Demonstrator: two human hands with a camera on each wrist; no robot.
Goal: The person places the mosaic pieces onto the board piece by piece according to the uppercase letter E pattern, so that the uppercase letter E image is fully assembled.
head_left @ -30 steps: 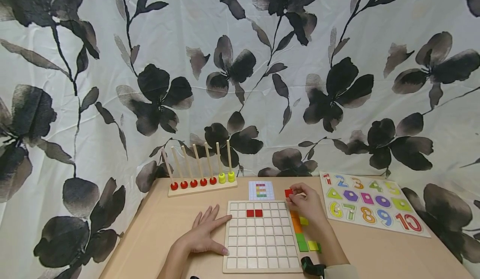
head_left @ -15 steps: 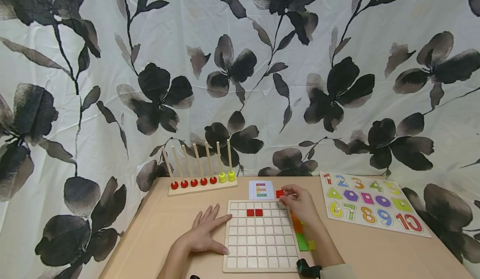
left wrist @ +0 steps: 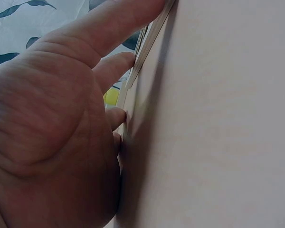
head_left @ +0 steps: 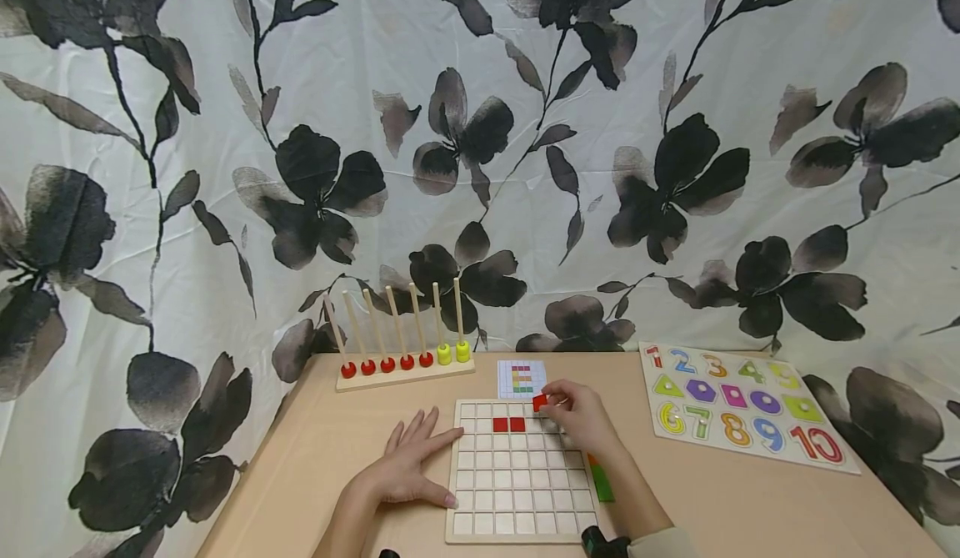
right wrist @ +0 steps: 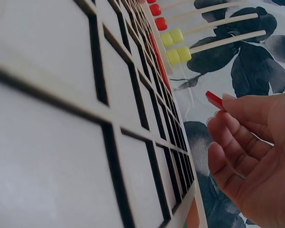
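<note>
My right hand [head_left: 585,414] pinches a red square tile [head_left: 539,403] between thumb and fingers, over the top right part of a wooden grid board [head_left: 452,491]. In the right wrist view the red tile [right wrist: 214,100] is tilted and held above the board's surface. Two red tiles [head_left: 509,425] lie side by side in the board's second row. My left hand [head_left: 401,470] rests with spread fingers at the board's left edge, thumb and forefinger touching it. The left wrist view shows the palm [left wrist: 47,123] beside the board's side.
A small pattern card [head_left: 521,379] lies behind the board. A peg abacus [head_left: 405,381] with red and yellow beads stands at the back left. At right is a number and shape board [head_left: 750,408]. Green tiles [head_left: 602,483] and orange ones lie partly under my right forearm.
My right hand has carried the red tile leftward and slightly toward me, from beyond the board's right corner to over its top row. My left hand stays put.
</note>
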